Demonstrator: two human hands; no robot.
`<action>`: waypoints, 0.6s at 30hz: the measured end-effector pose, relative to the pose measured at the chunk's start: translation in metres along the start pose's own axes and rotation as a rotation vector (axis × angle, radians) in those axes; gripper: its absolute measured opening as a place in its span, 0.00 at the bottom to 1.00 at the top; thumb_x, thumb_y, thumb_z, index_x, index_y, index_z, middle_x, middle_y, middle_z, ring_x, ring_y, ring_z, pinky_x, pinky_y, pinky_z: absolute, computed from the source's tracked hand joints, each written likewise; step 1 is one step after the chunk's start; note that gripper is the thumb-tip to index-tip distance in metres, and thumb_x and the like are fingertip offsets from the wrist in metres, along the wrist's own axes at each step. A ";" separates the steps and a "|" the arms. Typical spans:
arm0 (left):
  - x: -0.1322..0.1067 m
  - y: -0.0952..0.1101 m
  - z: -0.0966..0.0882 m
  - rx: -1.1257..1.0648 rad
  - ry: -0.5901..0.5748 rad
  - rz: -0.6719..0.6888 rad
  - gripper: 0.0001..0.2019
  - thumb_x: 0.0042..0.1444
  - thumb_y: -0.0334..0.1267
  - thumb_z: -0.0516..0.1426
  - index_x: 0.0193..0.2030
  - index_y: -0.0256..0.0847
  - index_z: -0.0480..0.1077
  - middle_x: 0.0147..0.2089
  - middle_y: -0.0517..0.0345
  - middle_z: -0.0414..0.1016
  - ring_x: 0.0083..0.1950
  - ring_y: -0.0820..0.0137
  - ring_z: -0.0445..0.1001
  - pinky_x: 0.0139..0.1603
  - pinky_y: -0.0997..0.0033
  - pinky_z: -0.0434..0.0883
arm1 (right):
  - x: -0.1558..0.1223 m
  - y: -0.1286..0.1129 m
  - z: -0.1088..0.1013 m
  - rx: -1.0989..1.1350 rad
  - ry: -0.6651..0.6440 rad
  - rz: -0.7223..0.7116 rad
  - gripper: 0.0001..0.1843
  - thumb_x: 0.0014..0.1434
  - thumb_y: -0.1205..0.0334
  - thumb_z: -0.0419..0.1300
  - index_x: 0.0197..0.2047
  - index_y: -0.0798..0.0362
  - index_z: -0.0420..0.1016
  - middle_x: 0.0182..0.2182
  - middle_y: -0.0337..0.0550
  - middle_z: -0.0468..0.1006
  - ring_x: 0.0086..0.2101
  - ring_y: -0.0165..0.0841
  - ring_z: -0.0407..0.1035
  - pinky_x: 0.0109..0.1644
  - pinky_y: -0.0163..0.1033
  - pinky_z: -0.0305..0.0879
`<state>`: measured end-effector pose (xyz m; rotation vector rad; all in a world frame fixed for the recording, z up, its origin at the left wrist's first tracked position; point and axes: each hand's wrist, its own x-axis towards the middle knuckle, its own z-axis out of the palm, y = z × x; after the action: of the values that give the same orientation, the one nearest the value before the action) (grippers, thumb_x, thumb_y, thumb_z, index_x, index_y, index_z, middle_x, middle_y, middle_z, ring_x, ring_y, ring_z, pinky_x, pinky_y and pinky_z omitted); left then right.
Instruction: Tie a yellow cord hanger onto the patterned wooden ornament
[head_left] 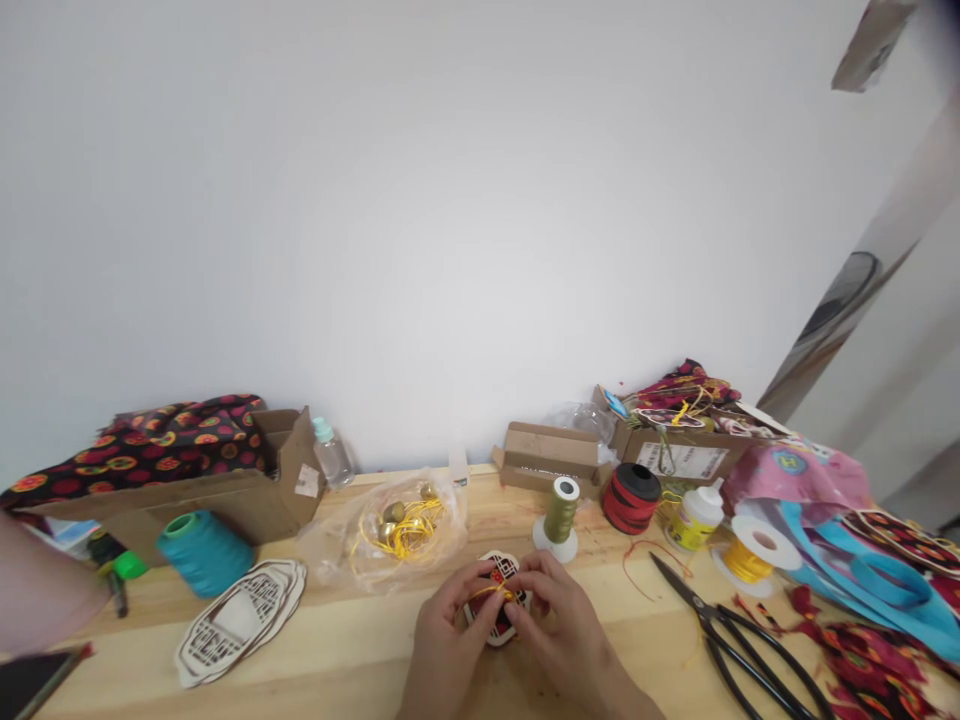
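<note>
At the lower middle of the frame, the left hand (pixel 448 638) and the right hand (pixel 564 632) are close together over 1 oval ornament piece (pixel 502 567), which lies on the wooden table (pixel 352 660). This piece has a pale edge, a dark lattice pattern and red parts. The fingers of both hands are narrow: in each hand the thumb and the index finger hold a thin yellow cord (pixel 493 589) above the piece. The exact shape of the cord at the fingertips is too small to tell.

Just above the right hand in the frame stands the olive thread spool (pixel 560 514). At the lower right, the black scissors (pixel 724 620) lie with their blades apart. To the left of the hands, a clear plastic bag (pixel 448 500) holds brass-coloured bells (pixel 393 512) with yellow cords. Farther left are several pale oval cutouts (pixel 217 645), overlapping, and near them the teal thread cone (pixel 206 553) leans on its side.
</note>
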<state>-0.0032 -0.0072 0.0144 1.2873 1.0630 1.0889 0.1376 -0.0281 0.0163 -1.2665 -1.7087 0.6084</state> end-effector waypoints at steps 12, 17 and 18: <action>-0.001 -0.007 0.003 0.182 -0.072 0.083 0.10 0.45 0.36 0.56 0.37 0.41 0.71 0.36 0.54 0.77 0.36 0.66 0.74 0.37 0.74 0.71 | 0.001 -0.002 0.000 0.026 0.052 0.120 0.06 0.46 0.71 0.53 0.22 0.55 0.68 0.28 0.41 0.63 0.24 0.26 0.59 0.23 0.30 0.55; -0.003 0.006 0.005 0.349 -0.056 0.216 0.06 0.45 0.36 0.56 0.30 0.41 0.74 0.30 0.56 0.77 0.33 0.68 0.74 0.34 0.77 0.70 | 0.003 0.001 0.000 0.190 0.010 0.182 0.07 0.49 0.67 0.52 0.21 0.55 0.65 0.27 0.39 0.61 0.24 0.26 0.58 0.23 0.29 0.54; -0.004 0.009 0.005 0.377 -0.062 0.227 0.05 0.46 0.35 0.56 0.28 0.41 0.74 0.29 0.56 0.77 0.32 0.68 0.74 0.33 0.77 0.70 | 0.003 0.002 0.000 0.196 0.011 0.182 0.07 0.49 0.67 0.52 0.21 0.55 0.64 0.27 0.39 0.60 0.24 0.26 0.58 0.23 0.29 0.54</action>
<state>0.0014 -0.0118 0.0232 1.7662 1.1303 1.0377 0.1380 -0.0247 0.0162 -1.2889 -1.4943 0.8527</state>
